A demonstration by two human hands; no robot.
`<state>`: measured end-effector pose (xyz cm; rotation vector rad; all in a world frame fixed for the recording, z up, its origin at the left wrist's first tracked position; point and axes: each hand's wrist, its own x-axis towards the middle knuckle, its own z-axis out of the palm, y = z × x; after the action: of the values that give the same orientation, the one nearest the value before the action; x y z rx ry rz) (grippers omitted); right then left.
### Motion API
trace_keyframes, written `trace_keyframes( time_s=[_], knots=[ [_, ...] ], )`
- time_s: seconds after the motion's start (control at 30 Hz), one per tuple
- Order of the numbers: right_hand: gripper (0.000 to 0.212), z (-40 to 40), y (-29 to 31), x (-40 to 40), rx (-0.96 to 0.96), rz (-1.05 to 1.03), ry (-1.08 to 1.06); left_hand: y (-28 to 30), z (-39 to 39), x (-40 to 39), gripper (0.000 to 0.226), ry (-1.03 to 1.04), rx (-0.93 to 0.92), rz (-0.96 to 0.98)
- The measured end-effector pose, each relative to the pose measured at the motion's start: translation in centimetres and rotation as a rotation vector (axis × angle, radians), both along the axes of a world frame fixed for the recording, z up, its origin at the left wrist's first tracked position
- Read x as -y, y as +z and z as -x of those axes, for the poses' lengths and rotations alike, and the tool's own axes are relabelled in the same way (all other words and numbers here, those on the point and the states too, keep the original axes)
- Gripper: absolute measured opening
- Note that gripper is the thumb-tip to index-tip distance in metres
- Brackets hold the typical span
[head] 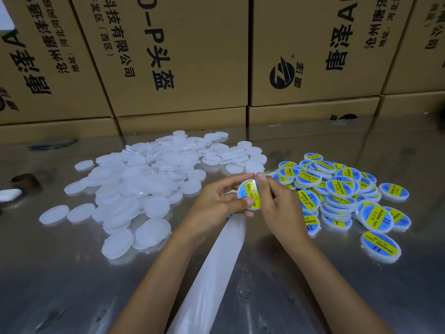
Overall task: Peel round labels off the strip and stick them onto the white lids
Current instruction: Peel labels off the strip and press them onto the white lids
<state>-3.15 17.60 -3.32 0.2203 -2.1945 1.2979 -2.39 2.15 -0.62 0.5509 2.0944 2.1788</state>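
Note:
My left hand (218, 201) pinches a white lid (249, 194) by its edges, tilted toward me, with a blue and yellow round label on its face. My right hand (277, 206) grips the same lid from the right, thumb at its top edge. A white backing strip (216, 266) runs from under my hands down to the bottom of the view. A heap of plain white lids (144, 184) lies to the left. Labelled lids (342, 196) are piled to the right.
The work surface is a shiny metal table (72, 285). Stacked cardboard boxes (180, 56) form a wall along its far edge. A brown ring-shaped object (24, 180) and a white item (9, 195) sit at the left edge.

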Motion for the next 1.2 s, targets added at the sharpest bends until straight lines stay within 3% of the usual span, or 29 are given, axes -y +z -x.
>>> trace_keyframes(
  time_s=[0.17,0.27,0.4,0.57,0.83,1.0,1.1,1.2],
  knots=[
    [0.045,0.1,0.0,0.2,0.073,0.108,0.143,0.3,-0.4,-0.6,0.031,0.218,0.016,-0.031],
    [0.056,0.1,-0.2,0.3,0.132,0.03,0.184,0.5,-0.3,-0.4,0.02,0.322,0.03,-0.107],
    [0.049,-0.1,-0.3,0.6,0.14,-0.062,0.214,0.7,-0.2,-0.1,0.01,0.405,0.025,-0.165],
    [0.049,-0.1,-0.5,0.8,0.134,-0.009,0.18,0.7,-0.2,0.0,0.013,0.322,0.04,-0.137],
    [0.053,0.1,-0.3,0.4,0.137,0.083,0.091,0.2,0.2,0.4,0.054,0.088,-0.017,0.061],
    [0.051,0.2,-0.2,0.2,0.144,0.163,0.148,0.4,0.0,0.4,0.04,0.144,0.022,0.053],
    [0.055,0.0,-0.3,0.4,0.146,0.056,0.213,0.6,0.0,0.2,0.031,0.27,0.046,-0.018],
    [0.045,-0.4,-0.2,1.0,0.146,-0.034,0.194,0.5,-0.1,0.1,0.029,0.331,0.046,-0.047]
  ],
)
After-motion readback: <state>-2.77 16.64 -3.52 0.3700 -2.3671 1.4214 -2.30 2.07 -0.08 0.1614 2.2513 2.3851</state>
